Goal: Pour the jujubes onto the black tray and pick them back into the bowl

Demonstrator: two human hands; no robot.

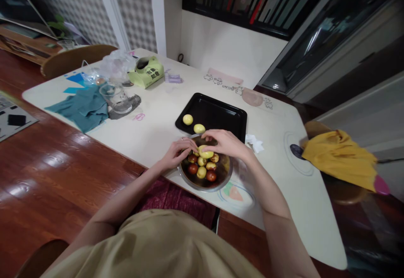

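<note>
Over a round bowl (227, 176) my right hand (222, 142) grips a yellow fruit (206, 152), thumb on the near side and fingers curled over the top. From the left, my left hand (179, 151) reaches to the same spot, its fingers and thumb drawn together at the fruit's left end. What those fingertips hold, if anything, is hidden. Several fruits like jujubes lie in the bowl, some yellow, some dark red such as this one (211, 176). Just behind it, a black tray (217, 111) carries two yellow fruits (187, 119) near its left front corner.
A crumpled white tissue (254, 143) lies right of the tray. Farther left are a glass (116, 97), a teal cloth (84, 107), a clear plastic bag (116, 65) and a green tissue box (147, 72). A yellow garment (342, 160) drapes over a chair at right.
</note>
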